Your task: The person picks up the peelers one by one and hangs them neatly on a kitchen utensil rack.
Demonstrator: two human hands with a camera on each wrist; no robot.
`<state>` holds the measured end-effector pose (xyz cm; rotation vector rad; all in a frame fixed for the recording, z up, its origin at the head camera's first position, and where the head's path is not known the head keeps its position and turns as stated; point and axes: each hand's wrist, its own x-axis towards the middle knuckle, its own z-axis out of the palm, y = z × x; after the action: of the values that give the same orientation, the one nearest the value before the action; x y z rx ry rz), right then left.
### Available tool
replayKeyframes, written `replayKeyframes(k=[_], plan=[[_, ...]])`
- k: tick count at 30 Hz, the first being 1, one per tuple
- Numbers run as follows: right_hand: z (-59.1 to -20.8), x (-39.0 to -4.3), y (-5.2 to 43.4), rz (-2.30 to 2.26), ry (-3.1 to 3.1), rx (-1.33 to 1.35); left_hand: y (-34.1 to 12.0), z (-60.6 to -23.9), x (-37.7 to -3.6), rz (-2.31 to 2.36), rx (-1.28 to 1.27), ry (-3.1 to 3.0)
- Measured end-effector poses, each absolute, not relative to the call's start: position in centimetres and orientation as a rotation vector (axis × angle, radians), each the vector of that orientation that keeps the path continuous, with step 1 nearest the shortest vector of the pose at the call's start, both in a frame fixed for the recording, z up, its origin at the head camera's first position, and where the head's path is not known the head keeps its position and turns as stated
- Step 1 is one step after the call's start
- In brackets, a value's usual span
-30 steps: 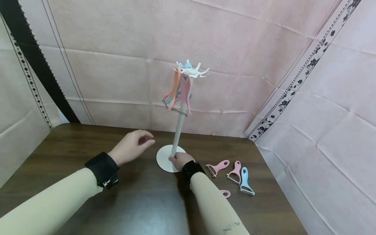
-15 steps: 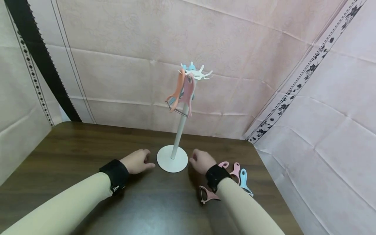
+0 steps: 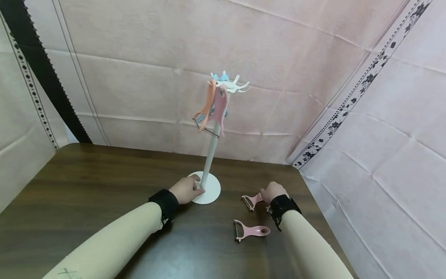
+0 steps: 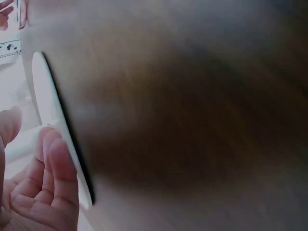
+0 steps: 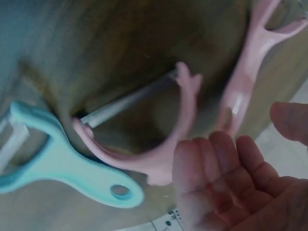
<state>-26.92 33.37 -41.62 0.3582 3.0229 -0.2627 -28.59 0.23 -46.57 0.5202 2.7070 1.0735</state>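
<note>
A white stand [image 3: 210, 155] with a round base and hooks on top carries an orange peeler [image 3: 209, 99] and a pink peeler [image 3: 220, 106], with blue parts partly hidden behind them. My left hand [image 3: 184, 189] is at the foot of its pole, thumb and fingers apart on either side in the left wrist view. On the right, my right hand [image 3: 274, 192] hovers over peelers on the table. The right wrist view shows its fingers extended, fingertips right at the handles of a pink peeler [image 5: 188, 113] and another pink peeler [image 5: 243, 72]; a light blue peeler [image 5: 65, 163] lies beside them.
Another pink peeler [image 3: 256, 231] lies nearer the front on the dark wooden table [image 3: 104, 182]. Pale cloth [image 3: 139, 77] hangs behind the table and along both sides. A black strip [image 3: 52, 77] runs down at the back left.
My right hand has left the stand's base and moved right to the peelers. My left hand has moved right to the pole. The front pink peeler, mostly covered by the right arm before, now shows.
</note>
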Motion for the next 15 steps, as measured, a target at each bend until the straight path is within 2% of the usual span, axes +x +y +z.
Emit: replayKeyframes(k=[15], plan=[[-43.2, -27.5, 31.7, -0.1, 2.88, 0.346, 2.3, -46.7, -29.9, 0.952, 0.358, 2.672]])
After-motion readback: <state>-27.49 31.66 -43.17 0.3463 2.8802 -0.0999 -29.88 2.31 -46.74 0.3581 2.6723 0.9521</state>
